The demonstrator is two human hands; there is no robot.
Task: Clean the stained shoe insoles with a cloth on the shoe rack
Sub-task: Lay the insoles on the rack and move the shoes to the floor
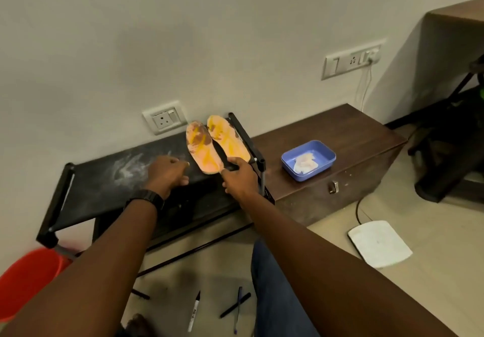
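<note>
Two orange insoles lie side by side on the black top of the shoe rack (104, 179), near its right end. The left insole (200, 148) and the right insole (227, 140) both carry brown and yellow stains. My left hand (167, 171) rests on the rack top just left of the insoles, fingers spread. My right hand (239, 177) sits at the rack's front right corner, its fingers curled at the heel of the right insole; the exact hold is unclear. A pale cloth (305, 165) lies in a blue tray (290, 161) to the right.
The tray stands on a dark wooden chest (340, 137) beside the rack. White powdery marks streak the rack top. A red bucket (28, 279) is at the lower left, pens (195, 310) lie on the floor, and a white pad (379, 242) lies at the right.
</note>
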